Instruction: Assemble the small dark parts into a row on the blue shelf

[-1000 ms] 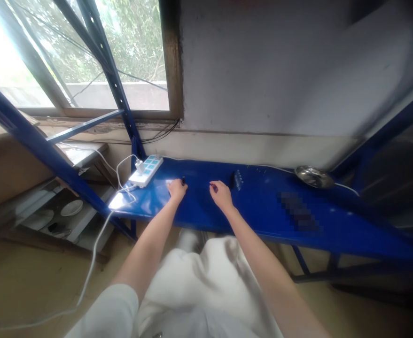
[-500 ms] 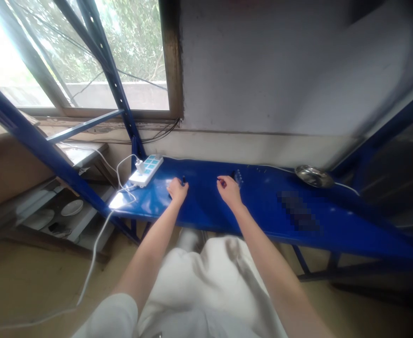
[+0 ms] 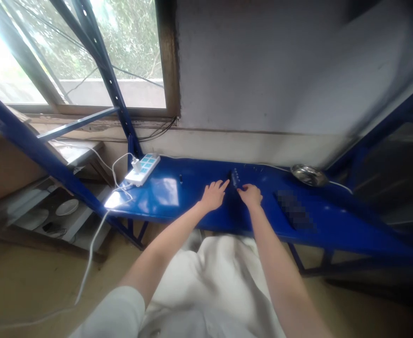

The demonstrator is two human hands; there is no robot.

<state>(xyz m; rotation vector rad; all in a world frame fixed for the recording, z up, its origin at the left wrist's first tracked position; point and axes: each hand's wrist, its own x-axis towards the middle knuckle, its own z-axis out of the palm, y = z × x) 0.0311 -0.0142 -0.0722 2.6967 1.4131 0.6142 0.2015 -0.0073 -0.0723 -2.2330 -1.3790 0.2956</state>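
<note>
On the blue tabletop (image 3: 195,169) lies a small clear plastic strip with rounded bumps (image 3: 236,178), its exact kind too small to tell. My left hand (image 3: 214,195) is open beside it, palm down, with the forefinger stretched toward a small dark thing (image 3: 229,175) along the strip's left side. Whether that fingertip touches is unclear. At the strip's lower right end, my right hand (image 3: 252,195) is closed, thumb and fingers pinched on the edge. Further left, a small dark upright piece (image 3: 181,179) stands apart from both hands.
A white power strip (image 3: 143,170) with a plugged-in charger and white cord (image 3: 92,239) sits at the left end. To the right are a shiny metal bowl-like object (image 3: 309,174) and a blurred dark item (image 3: 294,209). Several tiny bits lie near the back edge.
My left hand has moved right, away from the small dark piece, and its fingers have spread. My right hand has shifted from the strip's left side to its lower right end.
</note>
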